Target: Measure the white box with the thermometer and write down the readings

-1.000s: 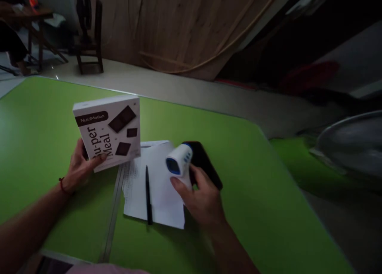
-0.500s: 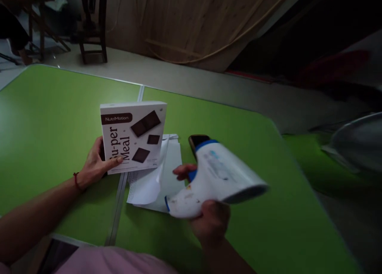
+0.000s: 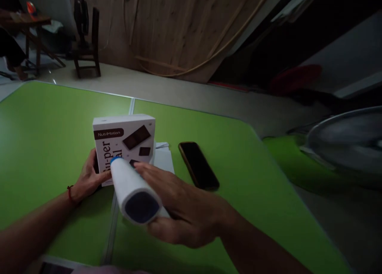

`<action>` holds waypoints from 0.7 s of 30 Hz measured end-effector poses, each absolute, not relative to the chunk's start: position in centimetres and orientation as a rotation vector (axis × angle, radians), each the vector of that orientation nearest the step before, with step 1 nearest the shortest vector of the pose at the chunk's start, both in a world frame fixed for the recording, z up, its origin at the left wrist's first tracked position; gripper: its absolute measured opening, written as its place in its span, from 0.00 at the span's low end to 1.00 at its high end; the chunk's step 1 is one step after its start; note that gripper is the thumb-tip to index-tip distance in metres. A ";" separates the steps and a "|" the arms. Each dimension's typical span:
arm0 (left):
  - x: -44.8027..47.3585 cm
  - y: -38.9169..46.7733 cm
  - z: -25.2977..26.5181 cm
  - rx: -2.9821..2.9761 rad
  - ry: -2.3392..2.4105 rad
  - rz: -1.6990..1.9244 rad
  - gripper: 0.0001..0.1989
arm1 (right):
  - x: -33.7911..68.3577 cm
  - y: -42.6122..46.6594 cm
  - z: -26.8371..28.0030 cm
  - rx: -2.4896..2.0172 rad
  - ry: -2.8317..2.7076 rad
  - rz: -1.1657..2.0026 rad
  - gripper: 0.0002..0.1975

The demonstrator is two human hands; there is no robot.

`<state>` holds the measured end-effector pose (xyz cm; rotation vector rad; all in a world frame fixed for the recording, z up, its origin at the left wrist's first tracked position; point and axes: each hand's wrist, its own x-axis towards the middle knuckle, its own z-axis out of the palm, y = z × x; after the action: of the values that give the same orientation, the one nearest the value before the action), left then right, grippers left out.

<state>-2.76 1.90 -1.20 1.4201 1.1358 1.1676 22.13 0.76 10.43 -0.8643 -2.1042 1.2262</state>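
My left hand [image 3: 88, 175] holds the left edge of a white NutriMotion box [image 3: 103, 125], thumb across its front and fingers behind. The box stands upright on the green table, with dark brown bars printed on it. In front of it, my right hand [image 3: 185, 204] grips a white-and-blue, gun-shaped infrared thermometer [image 3: 131, 186]. Its blue-tipped narrow end points at the box's front, and its dark oval end faces me. The trigger and most of the handle are hidden by my hand. White papers [image 3: 164, 158] lie partly hidden behind the box and my right hand.
A dark phone [image 3: 198, 165] in a brown case lies on the green table [image 3: 238, 154], right of the papers. Beyond the table are a chair [image 3: 89, 53] with a black fan and a wooden panel [image 3: 179, 31]. Part of a seated person shows far left.
My right hand has swung the thermometer left and turned it from sideways to point at the box. The phone is now uncovered. My left hand still holds the box; the view has shifted slightly.
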 end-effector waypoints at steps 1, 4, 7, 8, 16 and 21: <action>-2.8 1.9 -1.2 1.396 1.127 1.159 0.33 | 22.6 0.8 10.6 -0.787 -2.262 1.310 0.20; -2.5 1.8 -1.3 1.268 1.073 1.101 0.34 | 25.1 0.0 9.5 -1.038 -2.336 1.519 0.15; -2.2 1.7 -1.3 1.220 1.003 1.085 0.36 | 27.8 -1.5 6.6 -1.278 -2.106 1.691 0.20; -2.1 1.7 -1.3 1.209 1.008 1.093 0.36 | 28.3 -1.9 5.4 -1.317 -2.029 1.753 0.20; -2.3 2.2 -1.2 1.218 1.111 1.125 0.31 | 25.9 -4.2 -0.6 -1.387 -1.396 1.872 0.28; -2.3 2.3 -1.1 1.217 1.084 1.131 0.32 | 25.4 -5.7 -0.6 -1.359 -1.297 1.770 0.24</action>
<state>-2.29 2.30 -1.11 1.2170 1.0843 1.1306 25.37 -5.75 -0.65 -1.3591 -1.2966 1.7698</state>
